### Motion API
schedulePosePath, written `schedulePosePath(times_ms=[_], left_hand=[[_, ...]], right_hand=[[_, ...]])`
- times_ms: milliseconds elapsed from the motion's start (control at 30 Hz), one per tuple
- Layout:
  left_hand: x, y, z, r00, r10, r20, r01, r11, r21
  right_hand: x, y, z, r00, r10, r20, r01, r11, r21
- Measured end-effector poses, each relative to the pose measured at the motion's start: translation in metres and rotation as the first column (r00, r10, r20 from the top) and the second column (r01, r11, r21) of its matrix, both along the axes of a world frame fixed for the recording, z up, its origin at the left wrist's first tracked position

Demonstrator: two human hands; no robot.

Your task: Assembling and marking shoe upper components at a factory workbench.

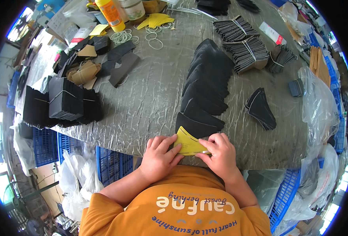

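Observation:
A curved yellow template (186, 142) with narrow slots lies over the nearest black cut piece (199, 126) at the table's front edge. At its left edge my left hand (157, 156) grips it, thumb and fingertips on the yellow sheet. My right hand (221, 155) pinches the template's right end between thumb and bent fingers. A small pale tip shows by that thumb; what it belongs to is hidden. Beyond the template, a long row of overlapping black pieces (205, 74) stretches away from me.
Banded black stacks (66, 98) stand at the left, more bundles (246, 53) at the far right. A loose black pile (260, 109) lies to the right. Rubber bands (123, 37), an orange bottle (110, 15) and yellow pieces (158, 19) sit at the back. Blue crates (113, 163) flank me below the table.

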State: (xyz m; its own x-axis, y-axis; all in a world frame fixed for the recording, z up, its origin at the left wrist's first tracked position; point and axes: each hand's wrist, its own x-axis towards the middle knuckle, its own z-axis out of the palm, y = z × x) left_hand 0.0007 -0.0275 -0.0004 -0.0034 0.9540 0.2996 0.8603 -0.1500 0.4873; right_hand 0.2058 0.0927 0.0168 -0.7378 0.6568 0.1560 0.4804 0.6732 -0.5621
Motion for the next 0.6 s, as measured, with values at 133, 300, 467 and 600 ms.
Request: schedulePosePath(times_ms=[133,300,467,600], left_hand=[[-0.002,0.002,0.006,1.0,-0.009,-0.008,0.009,0.999,-0.032],[-0.01,0.008,0.013,0.996,-0.07,-0.047,0.065,0.993,-0.095],[-0.012,0.007,0.013,0.996,-0.051,-0.077,0.043,0.994,-0.101],[-0.014,0.006,0.012,0.994,-0.052,-0.095,0.044,0.995,-0.087]], right_hand=[[0.0,0.001,-0.001,1.0,0.007,-0.011,-0.007,1.0,-0.01],[0.002,0.004,0.004,1.0,0.007,-0.028,-0.008,0.999,-0.051],[0.027,0.017,0.016,0.91,-0.245,-0.335,0.169,0.956,-0.239],[0.031,0.03,0.023,0.873,-0.156,-0.461,0.197,0.979,0.043]])
